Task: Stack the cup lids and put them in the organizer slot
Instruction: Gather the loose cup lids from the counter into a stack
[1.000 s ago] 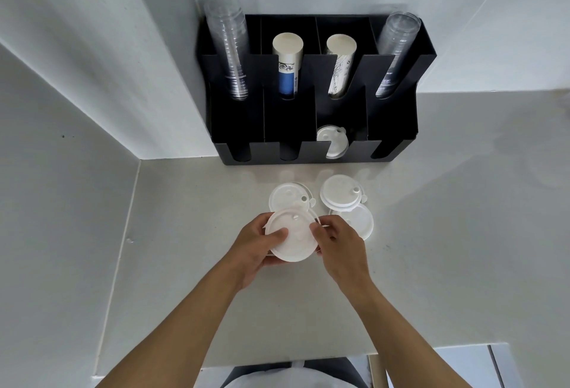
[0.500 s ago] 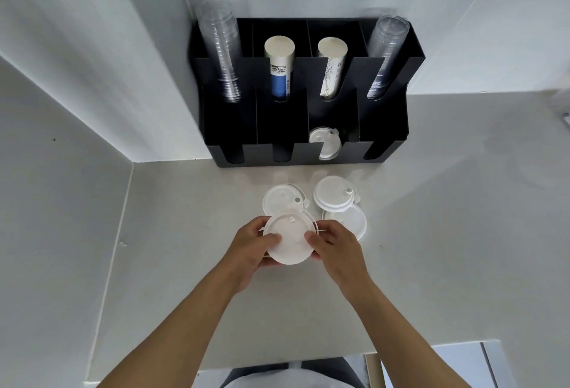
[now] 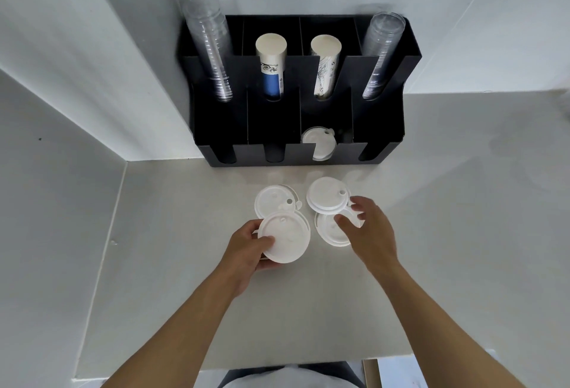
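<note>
My left hand [image 3: 248,251] grips a white cup lid [image 3: 285,238] by its left edge, just above the counter. Behind it lies another white lid [image 3: 274,201]. To the right, a small stack of lids [image 3: 327,194] rests partly over a flat lid [image 3: 328,231]. My right hand [image 3: 368,227] hovers over these right-hand lids with fingers spread, holding nothing. A black organizer [image 3: 385,122] stands against the back wall; one white lid [image 3: 317,142] sits in its third lower slot from the left.
The organizer's upper slots hold clear plastic cup stacks [image 3: 211,48] at both ends and two paper cup stacks [image 3: 271,66] in the middle. A white wall [image 3: 61,109] closes the left side. The pale counter [image 3: 447,202] extends to the right.
My right hand has let go of the lid both hands held and moved right, over the right-hand lids. My left hand keeps the lid alone.
</note>
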